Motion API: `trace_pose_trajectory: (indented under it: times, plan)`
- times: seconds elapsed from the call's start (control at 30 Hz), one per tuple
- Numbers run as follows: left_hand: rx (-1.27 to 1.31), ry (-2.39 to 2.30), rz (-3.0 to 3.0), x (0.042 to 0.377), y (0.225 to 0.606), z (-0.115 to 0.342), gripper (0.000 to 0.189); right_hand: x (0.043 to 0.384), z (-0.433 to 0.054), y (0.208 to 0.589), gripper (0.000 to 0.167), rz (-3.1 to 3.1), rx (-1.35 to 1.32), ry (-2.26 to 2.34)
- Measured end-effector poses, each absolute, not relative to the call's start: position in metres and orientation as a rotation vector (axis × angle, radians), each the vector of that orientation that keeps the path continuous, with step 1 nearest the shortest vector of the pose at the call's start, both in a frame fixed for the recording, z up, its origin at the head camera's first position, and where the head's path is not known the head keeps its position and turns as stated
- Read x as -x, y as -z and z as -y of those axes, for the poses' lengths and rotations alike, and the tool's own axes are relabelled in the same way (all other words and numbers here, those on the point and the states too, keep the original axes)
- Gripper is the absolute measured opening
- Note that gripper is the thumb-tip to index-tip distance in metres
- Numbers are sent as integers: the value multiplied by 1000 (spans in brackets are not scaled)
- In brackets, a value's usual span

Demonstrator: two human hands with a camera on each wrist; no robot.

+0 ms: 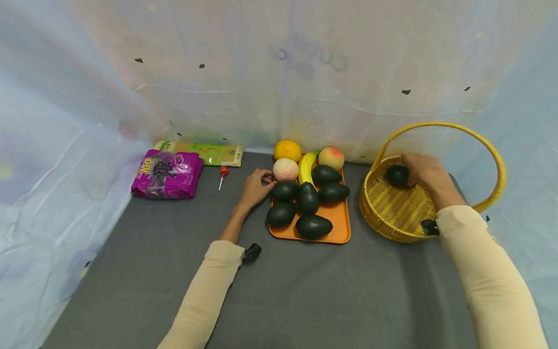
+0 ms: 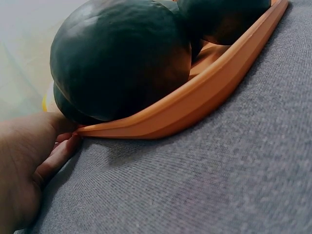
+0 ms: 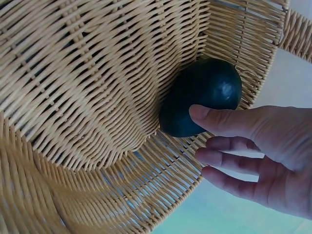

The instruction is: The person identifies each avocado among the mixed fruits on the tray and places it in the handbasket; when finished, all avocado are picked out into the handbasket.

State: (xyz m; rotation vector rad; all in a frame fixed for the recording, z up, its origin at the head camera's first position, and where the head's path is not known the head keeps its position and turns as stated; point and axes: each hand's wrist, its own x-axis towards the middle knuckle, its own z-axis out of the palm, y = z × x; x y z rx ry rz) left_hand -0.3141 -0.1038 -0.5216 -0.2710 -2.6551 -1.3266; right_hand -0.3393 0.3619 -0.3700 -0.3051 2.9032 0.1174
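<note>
Head view puts the yellow wicker basket (image 1: pixel 396 213) near the worktop's (image 1: pixel 348 291) back right corner, one dark avocado (image 1: pixel 396 176) inside it by the back wall. The right hand (image 1: pixel 429 174) reaches over the rim, thumb touching that avocado, fingers loosely spread rather than wrapped round it. Bare weave stretches in front of the fruit; the handle (image 1: pixel 440 124) arches above the rim. The left hand (image 1: pixel 256 188) pinches the orange tray (image 1: pixel 339 220) at its left edge. Six avocados (image 1: pixel 314 227), a banana (image 1: pixel 306 169), two peaches (image 1: pixel 331 158) and an orange fruit (image 1: pixel 287 150) crowd the tray, leaving its front right corner bare. A narrow strip of worktop separates tray from basket; a broad stretch runs forward from both. Toward the back left corner lie a red lollipop (image 1: pixel 224 170), a purple packet (image 1: pixel 167 174) and a green-and-tan packet (image 1: pixel 218 155). The surface is grey and fabric-like; pale sheeting (image 1: pixel 261 43) hangs behind and at both sides.
</note>
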Motion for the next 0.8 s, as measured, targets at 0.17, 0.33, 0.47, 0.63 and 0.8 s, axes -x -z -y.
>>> trace_pose_trajectory:
  times: [0.17, 0.33, 0.47, 0.63, 0.8]
  plan:
    - [260, 1326, 2653, 314, 520, 104, 36, 340, -362, 369, 50, -2899, 279, -123]
    - [259, 1328, 2674, 314, 520, 103, 36, 339, -365, 368, 52, -2878, 266, -129]
    - [268, 1332, 2669, 315, 521, 104, 36, 338, -367, 369, 54, -2864, 254, -137]
    - [260, 1327, 2672, 316, 521, 105, 36, 338, -366, 369, 60, -2842, 242, -137]
    - [262, 1324, 2679, 316, 520, 107, 36, 338, -365, 364, 60, -2815, 203, -123]
